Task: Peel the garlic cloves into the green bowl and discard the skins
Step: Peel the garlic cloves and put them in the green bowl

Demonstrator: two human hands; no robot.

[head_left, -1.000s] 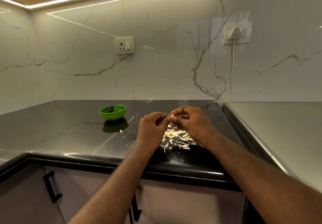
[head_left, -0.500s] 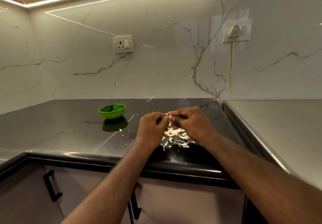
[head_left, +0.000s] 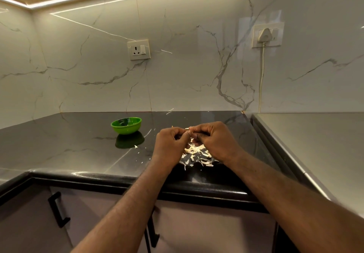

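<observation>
My left hand and my right hand meet fingertip to fingertip above the black counter. Together they pinch a small garlic clove, of which only a pale tip shows between the fingers. Directly below the hands lies a pile of papery garlic skins. The green bowl stands on the counter to the left of my hands, well apart from them; its contents are hard to make out.
Small skin flakes are scattered between the bowl and the pile. A steel surface adjoins the counter on the right. On the marble wall are a socket and a plugged socket with a hanging cord.
Both hands stay pinched together over the skin pile with only slight finger shifts. The bowl and the pile have not moved.
</observation>
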